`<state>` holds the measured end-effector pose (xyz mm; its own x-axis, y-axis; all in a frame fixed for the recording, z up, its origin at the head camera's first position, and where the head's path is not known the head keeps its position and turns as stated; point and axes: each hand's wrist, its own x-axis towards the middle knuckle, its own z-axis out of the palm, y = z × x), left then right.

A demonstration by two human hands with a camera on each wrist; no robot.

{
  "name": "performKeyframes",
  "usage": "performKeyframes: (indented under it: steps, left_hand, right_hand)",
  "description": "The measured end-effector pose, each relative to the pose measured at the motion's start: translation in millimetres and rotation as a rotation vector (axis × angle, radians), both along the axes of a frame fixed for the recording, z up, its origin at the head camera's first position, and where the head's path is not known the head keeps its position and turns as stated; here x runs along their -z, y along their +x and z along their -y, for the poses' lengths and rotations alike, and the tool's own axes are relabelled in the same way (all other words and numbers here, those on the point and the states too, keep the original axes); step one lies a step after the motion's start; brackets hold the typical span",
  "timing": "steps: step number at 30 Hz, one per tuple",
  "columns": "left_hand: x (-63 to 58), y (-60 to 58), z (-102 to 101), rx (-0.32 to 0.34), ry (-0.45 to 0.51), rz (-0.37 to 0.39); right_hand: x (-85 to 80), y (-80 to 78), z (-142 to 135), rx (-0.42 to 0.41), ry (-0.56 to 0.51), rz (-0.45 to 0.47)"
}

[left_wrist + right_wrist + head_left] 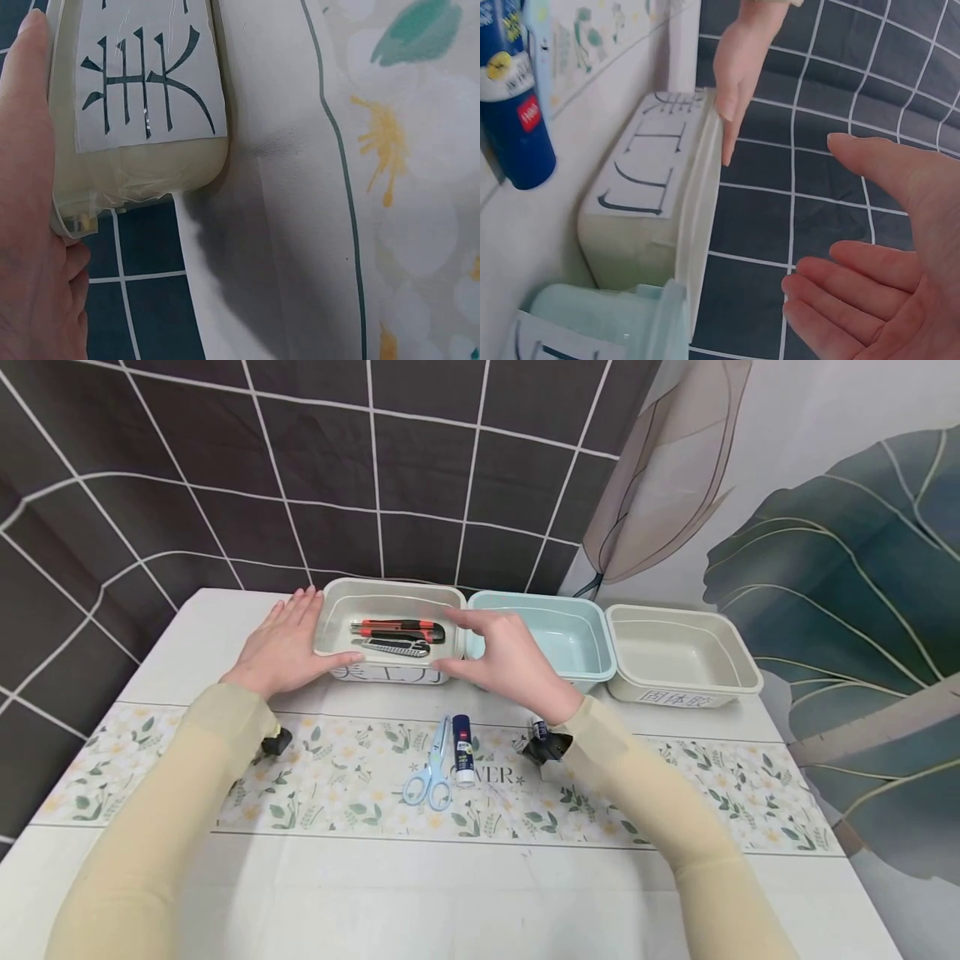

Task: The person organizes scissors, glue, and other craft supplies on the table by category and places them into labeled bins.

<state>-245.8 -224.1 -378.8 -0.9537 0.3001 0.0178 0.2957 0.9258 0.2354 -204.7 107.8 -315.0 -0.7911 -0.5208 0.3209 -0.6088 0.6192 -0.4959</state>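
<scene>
My left hand [283, 639] rests flat on the left end of a cream bin [390, 589], fingers straight, thumb along the front rim. Inside that bin lie red-and-black utility knives [408, 628] and a grey-and-black utility knife [393, 647]. Over the bin's right end, my right hand [510, 660] hovers with thumb and fingers spread apart and nothing between them. In the right wrist view, the palm of the right hand [885, 277] shows bare. On the table in front are light blue scissors [431, 772] and a blue glue stick [463, 752].
A light blue bin [540, 602] stands right of the cream one, followed by another cream bin [682, 614] with a handwritten label. A second glue stick [539, 728] is partly hidden near the right wrist. Behind the table hangs a dark checked cloth [420, 460].
</scene>
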Motion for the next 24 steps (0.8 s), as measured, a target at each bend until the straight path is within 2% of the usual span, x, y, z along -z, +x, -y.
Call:
performKeyframes:
  steps: [15,24]
  left_hand:
    - [0.8,2.3,0,0.0,0.007,0.002]
    - [-1.3,2.9,-1,0.003,0.007,-0.002]
  right_hand:
    - [23.5,38.5,-19,0.049,-0.029,0.108]
    - [44.0,57.6,-28,0.07,-0.017,0.164]
